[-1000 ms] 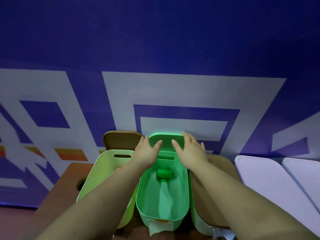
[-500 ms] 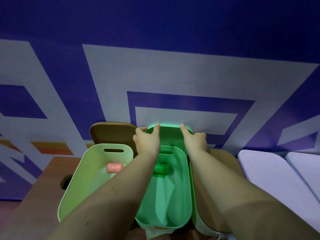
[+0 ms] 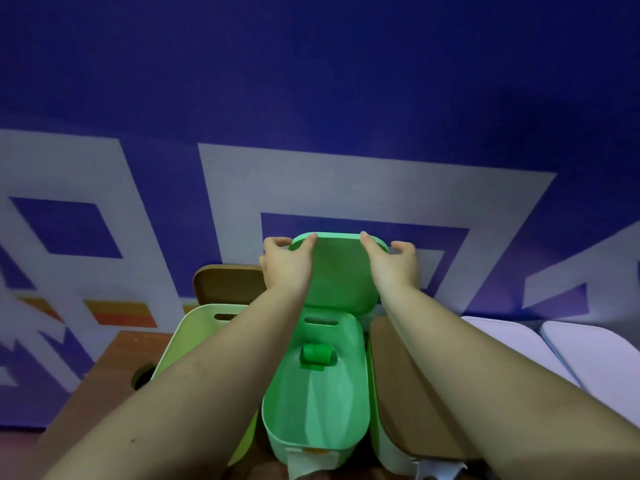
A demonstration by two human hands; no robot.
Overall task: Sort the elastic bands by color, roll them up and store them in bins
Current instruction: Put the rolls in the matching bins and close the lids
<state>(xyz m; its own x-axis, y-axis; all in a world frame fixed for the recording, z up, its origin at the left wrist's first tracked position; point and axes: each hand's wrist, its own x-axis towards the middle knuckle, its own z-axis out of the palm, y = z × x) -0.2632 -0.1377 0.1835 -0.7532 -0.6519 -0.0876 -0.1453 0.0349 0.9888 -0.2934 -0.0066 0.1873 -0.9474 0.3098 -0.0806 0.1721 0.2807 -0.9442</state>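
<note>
A green bin [image 3: 318, 407] stands open in the middle, with a rolled green elastic band [image 3: 317, 355] on its floor near the far end. Above its far end I hold a green lid [image 3: 341, 275], tilted up toward me. My left hand [image 3: 285, 263] grips the lid's left edge, thumb on the near face. Gripping the right edge is my right hand [image 3: 393, 265]. A light green bin [image 3: 194, 327] sits to the left, mostly hidden by my left forearm.
A brown lid [image 3: 227, 284] leans behind the light green bin. Right of the green bin is a bin closed with a brown lid [image 3: 405, 386]. Two white lidded bins [image 3: 512, 344] lie farther right. All rest on a wooden table [image 3: 114, 368] against a blue-and-white wall.
Both hands closed on the green lid's sides and lifted it off the wall, tilting it toward me. The pink roll in the light green bin is now hidden by my left forearm.
</note>
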